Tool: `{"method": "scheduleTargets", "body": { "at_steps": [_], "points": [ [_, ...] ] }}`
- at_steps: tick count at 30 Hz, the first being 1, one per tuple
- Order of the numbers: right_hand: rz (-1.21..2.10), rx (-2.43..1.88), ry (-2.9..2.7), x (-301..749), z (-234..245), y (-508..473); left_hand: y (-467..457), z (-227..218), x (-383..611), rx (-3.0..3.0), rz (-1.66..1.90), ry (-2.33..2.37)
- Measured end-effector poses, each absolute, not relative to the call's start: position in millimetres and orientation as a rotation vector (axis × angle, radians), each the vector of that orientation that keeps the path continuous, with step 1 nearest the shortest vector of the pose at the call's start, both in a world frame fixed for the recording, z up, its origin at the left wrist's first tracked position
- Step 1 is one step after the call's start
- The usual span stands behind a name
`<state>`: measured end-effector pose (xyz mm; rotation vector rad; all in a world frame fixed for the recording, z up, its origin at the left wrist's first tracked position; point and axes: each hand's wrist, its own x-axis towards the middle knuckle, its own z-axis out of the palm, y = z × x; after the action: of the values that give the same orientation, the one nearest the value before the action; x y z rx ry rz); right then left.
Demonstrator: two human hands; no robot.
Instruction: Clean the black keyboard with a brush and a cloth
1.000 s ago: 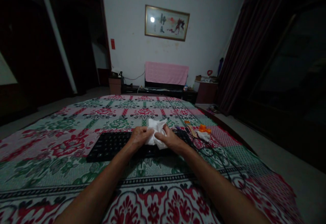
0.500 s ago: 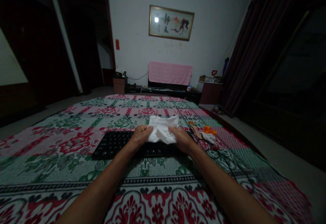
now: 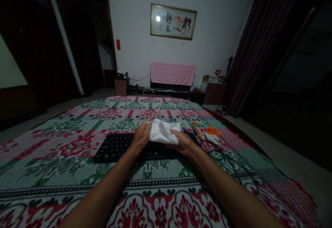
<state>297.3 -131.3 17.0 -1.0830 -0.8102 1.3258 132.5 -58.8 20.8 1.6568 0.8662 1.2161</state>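
A white tissue or thin cloth (image 3: 164, 132), folded and creased, is held up between my two hands above a black keyboard (image 3: 114, 147). My left hand (image 3: 142, 134) grips its left edge, with the fingers pointing up and away. My right hand (image 3: 181, 141) pinches the right side, thumb on top and fingers underneath. The keyboard lies flat on the patterned bedspread (image 3: 145, 193), and my hands and forearms hide its middle and right part.
Right of the keyboard lie a flat wooden-handled brush (image 3: 199, 131), an orange item (image 3: 213, 130), a white crumpled item (image 3: 212, 138) and a black cable (image 3: 233, 165). Across the room, a pink cloth (image 3: 173, 73) drapes a screen on a low cabinet.
My left hand has turned more upright along the tissue's edge. My right fingers have slid further under it, and the tissue has tilted and looks more folded.
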Motion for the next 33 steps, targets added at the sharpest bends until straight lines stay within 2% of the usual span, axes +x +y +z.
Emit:
{"method": "scheduleTargets", "body": {
  "at_steps": [6,13,21,30,33],
  "points": [
    [1.346,-1.067,-0.954,295,26,-138,-55,19,133,1.560,1.187,0.918],
    [1.003,-1.166,-1.258,293,30,-145,-53,15,132,1.693,1.204,0.919],
    [1.277,-1.106,-1.154,287,23,-142,-60,20,132,1.718,1.246,0.911],
    [1.188,-1.145,-1.044,290,26,-141,-62,26,125,1.573,0.877,0.853],
    [1.206,-1.128,-1.045,288,28,-142,-61,23,124,1.462,0.859,0.769]
  ]
}}
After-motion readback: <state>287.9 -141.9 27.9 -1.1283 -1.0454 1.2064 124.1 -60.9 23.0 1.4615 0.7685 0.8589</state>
